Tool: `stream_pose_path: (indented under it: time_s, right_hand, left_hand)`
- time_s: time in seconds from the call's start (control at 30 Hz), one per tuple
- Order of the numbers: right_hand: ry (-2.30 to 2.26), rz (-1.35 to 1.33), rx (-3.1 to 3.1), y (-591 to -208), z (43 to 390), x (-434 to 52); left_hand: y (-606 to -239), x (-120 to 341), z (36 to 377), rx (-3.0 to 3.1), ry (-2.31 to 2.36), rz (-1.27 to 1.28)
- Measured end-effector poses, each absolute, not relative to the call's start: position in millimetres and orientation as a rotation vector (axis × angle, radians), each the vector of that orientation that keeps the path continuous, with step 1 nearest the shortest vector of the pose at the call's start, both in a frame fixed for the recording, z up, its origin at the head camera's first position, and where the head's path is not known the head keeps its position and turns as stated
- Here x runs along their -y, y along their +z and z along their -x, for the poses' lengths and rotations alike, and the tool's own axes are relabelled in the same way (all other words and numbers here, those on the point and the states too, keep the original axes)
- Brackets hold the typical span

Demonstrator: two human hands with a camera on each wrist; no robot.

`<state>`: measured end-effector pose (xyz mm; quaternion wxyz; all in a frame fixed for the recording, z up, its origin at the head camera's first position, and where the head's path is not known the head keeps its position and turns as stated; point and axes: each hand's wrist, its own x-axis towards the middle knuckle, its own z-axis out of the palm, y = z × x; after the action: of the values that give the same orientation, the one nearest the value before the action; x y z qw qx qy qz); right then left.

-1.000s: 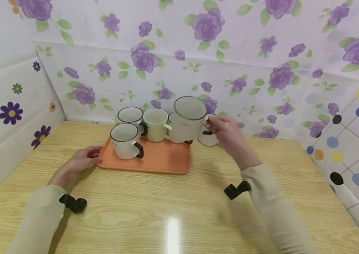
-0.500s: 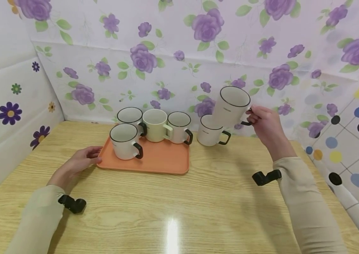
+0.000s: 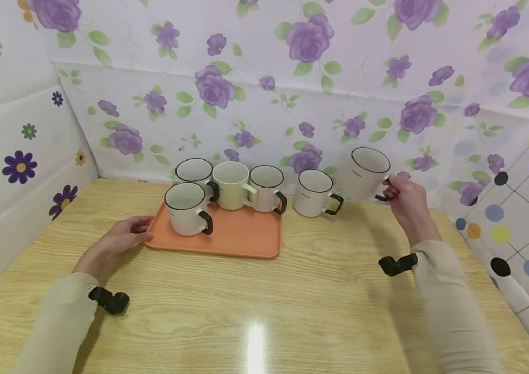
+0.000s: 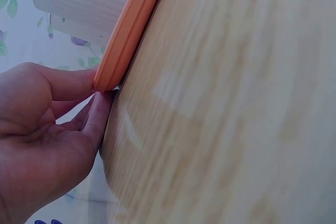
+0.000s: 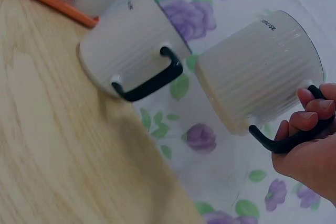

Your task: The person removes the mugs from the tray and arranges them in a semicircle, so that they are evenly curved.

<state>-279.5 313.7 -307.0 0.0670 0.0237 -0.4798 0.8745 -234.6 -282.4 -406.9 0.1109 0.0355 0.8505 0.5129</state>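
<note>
My right hand (image 3: 408,200) grips the black handle of a white mug (image 3: 366,174) with a dark rim. It holds this mug slightly tilted above the table's back right; in the right wrist view the mug (image 5: 262,72) hangs apart from the tabletop. Left of it, another white mug (image 3: 312,193) with a black handle stands on the wood. At the orange tray's (image 3: 241,241) left end, my left hand (image 3: 124,236) pinches the edge, thumb above and fingers beneath the rim (image 4: 118,59). The tray bears a cream mug (image 3: 230,189) and several white black-handled mugs (image 3: 186,213).
The wooden table (image 3: 227,306) reaches back to a flowered cloth wall (image 3: 245,62). A dotted cloth (image 3: 521,223) borders the right side, and a white cloth with flowers (image 3: 16,208) the left.
My right hand has carried the mug from over the tray's right end to the right, past the standing mug, lowering it lately. My left hand keeps its place at the tray.
</note>
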Motion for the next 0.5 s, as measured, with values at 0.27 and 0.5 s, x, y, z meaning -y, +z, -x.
stream_pose_path:
  time_s: [0.27, 0.5]
  right_hand:
    - [2.511, -0.009, 1.59, -334.7, 283.9, -318.8]
    - [2.471, 0.024, 1.639, -357.5, 286.3, -315.0]
  left_hand:
    - [-407.4, 284.7, 234.9, -2.5, 1.499, -0.098]
    - [-406.6, 283.2, 235.2, -2.498, 1.499, -0.087]
